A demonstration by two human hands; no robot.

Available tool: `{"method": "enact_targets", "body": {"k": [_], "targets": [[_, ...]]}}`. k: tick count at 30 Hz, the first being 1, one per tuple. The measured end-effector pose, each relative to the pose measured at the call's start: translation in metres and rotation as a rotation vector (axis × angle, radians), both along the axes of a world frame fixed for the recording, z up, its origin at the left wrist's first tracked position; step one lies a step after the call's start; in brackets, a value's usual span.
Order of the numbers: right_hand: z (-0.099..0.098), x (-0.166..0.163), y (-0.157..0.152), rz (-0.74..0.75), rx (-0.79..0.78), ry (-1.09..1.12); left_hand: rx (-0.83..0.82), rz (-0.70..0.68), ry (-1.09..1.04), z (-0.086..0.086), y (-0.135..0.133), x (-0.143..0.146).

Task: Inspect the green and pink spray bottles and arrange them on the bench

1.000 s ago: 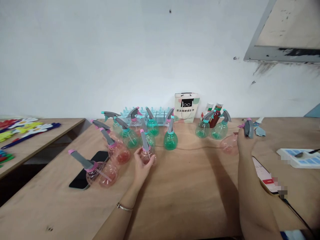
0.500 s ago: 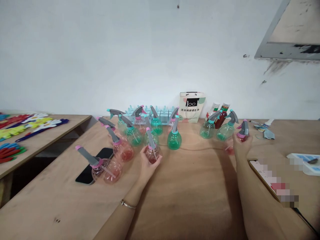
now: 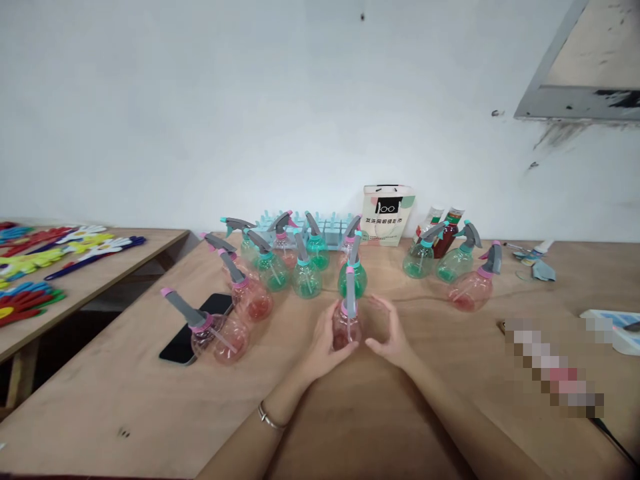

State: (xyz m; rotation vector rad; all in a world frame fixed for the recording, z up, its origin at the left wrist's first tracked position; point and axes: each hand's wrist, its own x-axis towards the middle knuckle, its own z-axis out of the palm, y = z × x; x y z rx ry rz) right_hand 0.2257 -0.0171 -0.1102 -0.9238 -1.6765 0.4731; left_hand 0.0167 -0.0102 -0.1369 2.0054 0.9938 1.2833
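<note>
My left hand (image 3: 323, 343) is wrapped round the left side of a pink spray bottle (image 3: 347, 327) with a grey trigger head, at the middle of the table. Just to the right of it, my right hand (image 3: 393, 333) is open, fingers curved toward the bottle with a gap between. Behind stands a green spray bottle (image 3: 353, 279), partly hidden by the held one. Another green spray bottle (image 3: 307, 279) is to its left. A pink spray bottle (image 3: 471, 291) stands apart on the right, touched by neither hand.
Several pink and green bottles crowd the left; one pink bottle (image 3: 231, 339) is by a black phone (image 3: 177, 345). Behind are a light-blue rack (image 3: 335, 230), a paper bag (image 3: 387, 217) and red-filled bottles (image 3: 445, 237). A blurred phone (image 3: 545, 363) with a cable lies right.
My left hand has brought its pink bottle rightward to the middle. My right hand has let go of the right-hand pink bottle and come over beside the held one.
</note>
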Motion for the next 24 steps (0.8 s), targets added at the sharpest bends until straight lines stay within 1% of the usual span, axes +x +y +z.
{"method": "enact_targets", "body": {"k": [2, 3, 7, 10, 12, 14, 17, 19, 22, 24], "targets": [[-0.002, -0.013, -0.006, 0.116, -0.071, 0.022, 0.045, -0.081, 0.123, 0.003, -0.006, 0.002], [-0.002, -0.014, -0.007, 0.14, -0.101, 0.033, 0.06, -0.127, 0.17, 0.005, -0.008, 0.002], [0.009, 0.004, -0.006, 0.154, -0.197, 0.024, 0.067, -0.284, 0.266, 0.012, -0.013, 0.002], [0.018, 0.02, -0.003, 0.174, -0.251, -0.02, 0.049, -0.315, 0.295, 0.013, -0.01, 0.002], [0.022, 0.024, -0.004, 0.177, -0.256, -0.046, 0.062, -0.261, 0.254, 0.014, -0.004, 0.002], [0.023, 0.024, -0.005, 0.173, -0.251, -0.063, 0.093, -0.144, 0.142, 0.016, 0.009, 0.004], [0.021, 0.021, -0.006, 0.126, -0.225, -0.054, 0.125, 0.082, -0.035, 0.025, 0.043, 0.008], [0.016, 0.02, -0.005, 0.107, -0.203, -0.026, 0.1, 0.184, -0.079, 0.033, 0.071, 0.014], [0.01, 0.02, -0.002, 0.133, -0.183, 0.01, 0.049, 0.208, -0.077, 0.043, 0.108, 0.027], [0.007, 0.02, 0.0, 0.151, -0.169, 0.026, 0.022, 0.201, -0.072, 0.048, 0.125, 0.037]]}}
